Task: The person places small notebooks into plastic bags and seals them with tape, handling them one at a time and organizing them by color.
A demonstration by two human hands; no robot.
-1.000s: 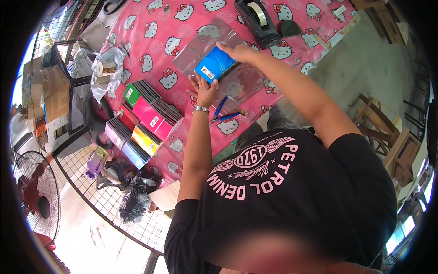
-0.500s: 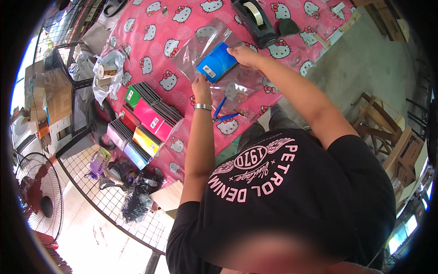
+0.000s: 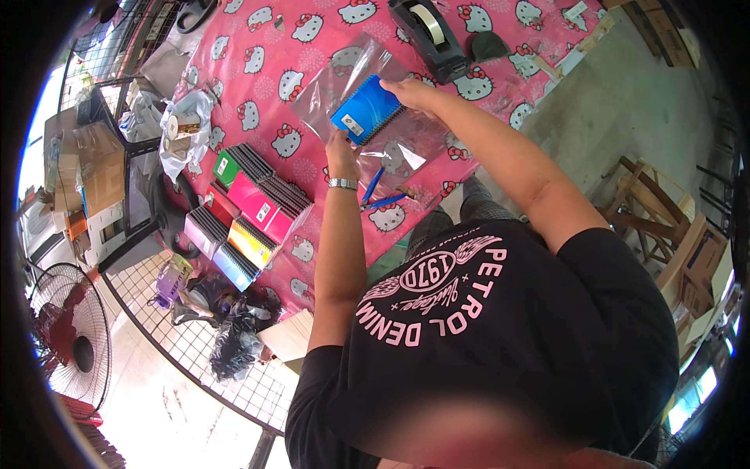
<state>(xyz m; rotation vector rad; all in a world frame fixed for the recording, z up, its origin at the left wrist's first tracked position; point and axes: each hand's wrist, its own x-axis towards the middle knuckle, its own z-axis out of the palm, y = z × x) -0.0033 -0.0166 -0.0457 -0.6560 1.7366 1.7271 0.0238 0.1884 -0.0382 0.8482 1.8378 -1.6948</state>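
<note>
A blue spiral notebook (image 3: 367,108) with a small white label lies tilted over a clear plastic bag (image 3: 412,152); I cannot tell whether it is inside the bag. My right hand (image 3: 412,94) grips its far right corner, thumb on the cover and fingers underneath. At the near left corner my left hand (image 3: 341,155), below a metal wristwatch, is closed with its fingertips against the notebook. Close to the left wrist are blue-handled pliers (image 3: 380,195) on the table. Left of them stand stacks of spiral notebooks (image 3: 258,205) in green, pink, red, purple, yellow and blue.
A pink cartoon-print cloth (image 3: 269,109) covers the table. Beyond the right hand stands a black tape dispenser (image 3: 431,39) beside a dark rounded object (image 3: 489,47). White plastic bags (image 3: 186,129) sit at the left edge. A fan (image 3: 74,344) and a wire rack (image 3: 183,359) are lower left.
Both hands and the blue notebook have shifted slightly to the left. The grip looks the same, and the notebook stacks have not moved.
</note>
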